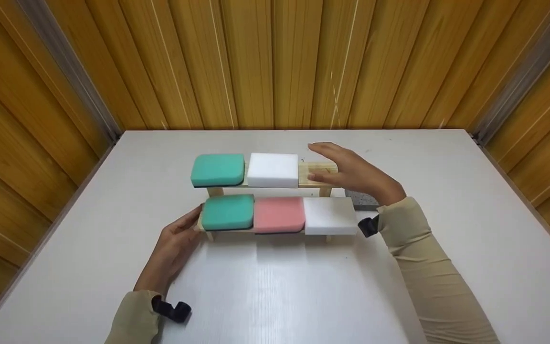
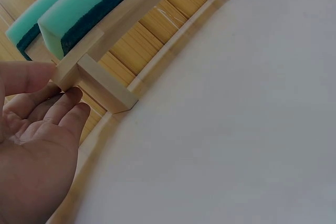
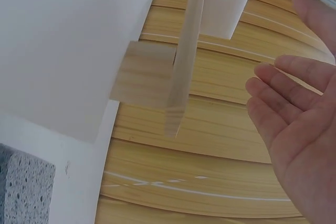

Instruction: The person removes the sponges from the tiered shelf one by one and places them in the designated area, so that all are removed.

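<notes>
A wooden two-tier rack [image 1: 317, 176] holds a green sponge [image 1: 217, 169] and a white block [image 1: 273, 169] on its upper tier. Its lower tier bears a green sponge [image 1: 227, 211], a pink sponge [image 1: 279, 214] and a white block [image 1: 330, 216]. My left hand [image 1: 174, 248] pinches the left end of the lower tier, thumb above and fingers beneath, as the left wrist view shows at the board [image 2: 73, 66]. My right hand [image 1: 356, 173] hovers with spread fingers by the bare right end of the upper tier; in the right wrist view the hand [image 3: 304, 114] holds nothing.
A grey speckled sponge [image 1: 362, 200] lies on the white table [image 1: 265, 296] behind the rack's right side, partly hidden by my right wrist. Yellow wood-patterned panels [image 1: 294, 62] stand along the table's back and sides.
</notes>
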The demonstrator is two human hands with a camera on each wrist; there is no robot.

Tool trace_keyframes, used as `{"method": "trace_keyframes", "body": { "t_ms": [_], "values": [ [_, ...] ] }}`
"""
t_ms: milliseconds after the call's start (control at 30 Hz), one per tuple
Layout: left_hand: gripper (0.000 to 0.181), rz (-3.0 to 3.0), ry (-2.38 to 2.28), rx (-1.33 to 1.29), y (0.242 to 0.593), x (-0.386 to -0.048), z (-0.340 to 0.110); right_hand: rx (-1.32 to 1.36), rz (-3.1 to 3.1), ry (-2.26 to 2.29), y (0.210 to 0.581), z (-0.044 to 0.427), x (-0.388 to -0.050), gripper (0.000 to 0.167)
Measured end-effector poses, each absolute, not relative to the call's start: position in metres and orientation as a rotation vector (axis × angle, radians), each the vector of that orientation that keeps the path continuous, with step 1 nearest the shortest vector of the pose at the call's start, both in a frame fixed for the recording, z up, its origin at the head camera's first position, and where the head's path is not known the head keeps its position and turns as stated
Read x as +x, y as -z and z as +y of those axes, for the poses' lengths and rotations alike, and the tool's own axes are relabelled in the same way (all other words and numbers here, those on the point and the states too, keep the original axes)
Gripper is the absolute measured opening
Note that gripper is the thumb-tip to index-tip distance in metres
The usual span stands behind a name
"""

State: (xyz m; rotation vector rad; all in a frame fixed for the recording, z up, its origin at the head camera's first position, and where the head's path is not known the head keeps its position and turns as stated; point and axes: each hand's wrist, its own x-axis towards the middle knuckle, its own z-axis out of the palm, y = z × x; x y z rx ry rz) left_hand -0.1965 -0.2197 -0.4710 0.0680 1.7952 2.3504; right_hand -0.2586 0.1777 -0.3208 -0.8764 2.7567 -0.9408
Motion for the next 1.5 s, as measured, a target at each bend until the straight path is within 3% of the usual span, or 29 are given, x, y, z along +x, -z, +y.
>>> {"method": "trace_keyframes", "body": {
  "t_ms": [1500],
  "values": [
    [0.056, 1.880, -2.310, 0.015, 0.469, -0.194, -0.221, -0.908, 2.696, 0.744, 0.326, 0.113, -0.279, 0.080]
  ]
}}
